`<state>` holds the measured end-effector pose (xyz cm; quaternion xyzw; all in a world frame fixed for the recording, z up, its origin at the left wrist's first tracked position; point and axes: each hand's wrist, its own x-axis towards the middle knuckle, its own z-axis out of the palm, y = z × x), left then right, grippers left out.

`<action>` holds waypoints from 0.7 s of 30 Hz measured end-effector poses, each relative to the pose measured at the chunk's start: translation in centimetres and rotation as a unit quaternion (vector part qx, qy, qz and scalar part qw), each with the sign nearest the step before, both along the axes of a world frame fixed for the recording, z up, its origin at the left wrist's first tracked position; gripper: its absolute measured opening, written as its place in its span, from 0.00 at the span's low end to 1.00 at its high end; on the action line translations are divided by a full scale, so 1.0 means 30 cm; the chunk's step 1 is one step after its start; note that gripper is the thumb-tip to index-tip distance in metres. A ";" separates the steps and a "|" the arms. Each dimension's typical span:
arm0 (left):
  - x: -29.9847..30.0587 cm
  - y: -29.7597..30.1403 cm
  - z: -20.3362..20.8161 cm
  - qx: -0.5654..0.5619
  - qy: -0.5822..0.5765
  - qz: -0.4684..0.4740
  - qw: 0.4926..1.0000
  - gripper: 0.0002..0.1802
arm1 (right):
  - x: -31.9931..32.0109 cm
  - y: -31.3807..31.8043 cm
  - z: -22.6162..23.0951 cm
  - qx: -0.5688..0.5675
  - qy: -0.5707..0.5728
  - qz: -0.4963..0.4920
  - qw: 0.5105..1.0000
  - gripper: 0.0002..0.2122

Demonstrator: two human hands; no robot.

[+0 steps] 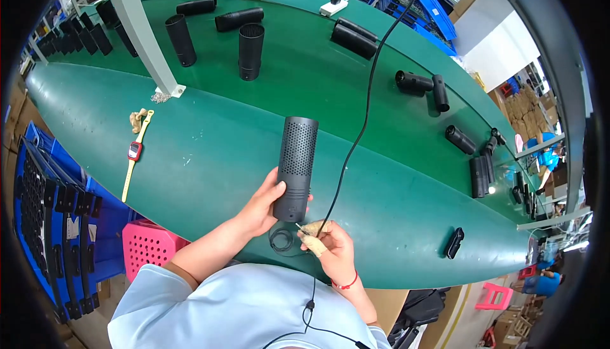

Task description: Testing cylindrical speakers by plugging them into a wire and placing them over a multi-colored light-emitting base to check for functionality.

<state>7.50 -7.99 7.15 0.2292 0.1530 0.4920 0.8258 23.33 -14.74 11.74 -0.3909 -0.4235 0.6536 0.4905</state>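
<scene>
My left hand (260,206) is wrapped round the lower part of a black perforated cylinder housing (298,149), which stands nearly upright over the green bench. Small mesh holes cover its upper half; grooves ring it lower down. Just below its base, my right hand (330,247) pinches with thumb and forefinger, both wearing beige finger covers (314,242). A tiny pale tip shows at the pinch, too small to name. Beneath the cylinder lies a dark ring-shaped piece (281,239), partly hidden by my hands. A black cable (348,158) hangs down past my right hand.
Several similar black cylinders (251,50) stand or lie on the darker green belt (305,88). A grey post (143,31) rises at the left, near a yellow-strapped watch (135,151) and beige finger covers (136,120). A small black part (454,243) lies right. Blue crates (105,234) and a pink stool (149,246) stand lower left.
</scene>
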 end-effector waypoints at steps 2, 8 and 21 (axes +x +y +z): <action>0.015 -0.005 0.005 0.024 0.033 0.037 0.998 0.27 | -0.011 0.009 -0.008 0.009 -0.031 -0.007 0.999 0.07; 0.040 -0.031 -0.012 0.083 0.109 0.106 0.985 0.31 | 0.000 0.018 -0.047 0.064 -0.148 -0.007 0.987 0.05; 0.051 -0.028 -0.024 0.068 0.090 0.126 0.986 0.33 | 0.036 0.030 -0.039 0.161 -0.178 -0.012 0.971 0.06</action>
